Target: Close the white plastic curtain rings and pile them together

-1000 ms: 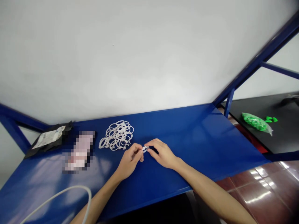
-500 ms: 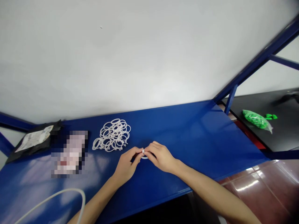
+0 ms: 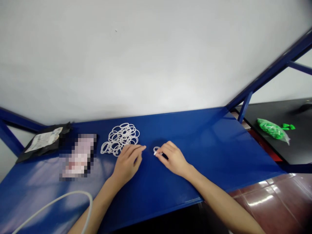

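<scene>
Plainly, the right grip (image 3: 174, 158) pinches the white ring (image 3: 155, 152); its loop protrudes.

Workroom, apparently for handwork.
Blue metal-framed bench (image 3: 200, 139), lower centre; labelled black parcel (image 3: 44, 140), left; black table (image 3: 298, 143) with bagged green pieces (image 3: 271, 129), right.

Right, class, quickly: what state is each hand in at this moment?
Left hand: open, nothing seen in it, near the pile of white rings.
Right hand: closed, pinching a single white ring between thumb and fingers.
</scene>
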`<state>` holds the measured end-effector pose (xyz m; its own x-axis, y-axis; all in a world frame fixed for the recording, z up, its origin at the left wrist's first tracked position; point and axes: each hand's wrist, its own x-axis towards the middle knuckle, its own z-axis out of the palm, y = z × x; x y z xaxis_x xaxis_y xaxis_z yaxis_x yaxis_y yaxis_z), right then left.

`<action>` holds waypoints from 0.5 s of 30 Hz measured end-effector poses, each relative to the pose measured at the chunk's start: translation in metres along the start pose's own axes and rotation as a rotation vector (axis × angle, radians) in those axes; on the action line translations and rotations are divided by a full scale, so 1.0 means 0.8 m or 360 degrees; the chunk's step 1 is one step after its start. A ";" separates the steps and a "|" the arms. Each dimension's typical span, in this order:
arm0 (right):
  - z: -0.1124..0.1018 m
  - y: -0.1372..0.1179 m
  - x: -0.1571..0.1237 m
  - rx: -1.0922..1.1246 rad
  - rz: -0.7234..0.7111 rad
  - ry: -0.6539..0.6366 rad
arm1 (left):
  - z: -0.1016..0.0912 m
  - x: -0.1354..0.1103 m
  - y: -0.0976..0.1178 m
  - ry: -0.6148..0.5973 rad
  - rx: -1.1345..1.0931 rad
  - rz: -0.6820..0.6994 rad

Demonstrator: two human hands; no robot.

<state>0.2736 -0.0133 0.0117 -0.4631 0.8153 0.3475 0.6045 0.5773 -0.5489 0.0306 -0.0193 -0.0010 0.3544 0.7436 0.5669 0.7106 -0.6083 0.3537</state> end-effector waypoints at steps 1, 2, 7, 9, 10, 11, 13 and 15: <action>-0.005 0.007 0.001 -0.0114 0.0078 0.0059 | -0.008 0.001 -0.009 0.0062 0.0091 -0.0038; -0.012 0.015 0.000 -0.0247 0.0175 0.0127 | -0.016 0.000 -0.019 0.0111 0.0177 -0.0076; -0.038 0.060 -0.008 -0.0772 0.0650 0.0368 | -0.034 -0.007 -0.051 0.0064 0.0526 -0.0141; -0.042 0.070 -0.011 -0.0868 0.0700 0.0416 | -0.033 -0.008 -0.053 0.0015 0.0609 -0.0123; -0.043 0.072 -0.011 -0.0899 0.0698 0.0438 | -0.032 -0.008 -0.053 0.0009 0.0642 -0.0112; -0.042 0.071 -0.011 -0.0913 0.0681 0.0456 | -0.032 -0.007 -0.052 0.0019 0.0671 -0.0102; -0.040 0.064 -0.009 -0.0880 0.0606 0.0466 | -0.033 -0.004 -0.047 0.0081 0.0692 -0.0086; -0.035 0.052 -0.005 -0.0747 0.0480 0.0414 | -0.035 0.000 -0.039 0.0194 0.0625 -0.0071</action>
<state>0.3187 0.0087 0.0090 -0.0894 0.8957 0.4356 0.9326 0.2288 -0.2791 -0.0088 -0.0079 0.0091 0.2602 0.7144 0.6496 0.9099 -0.4065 0.0825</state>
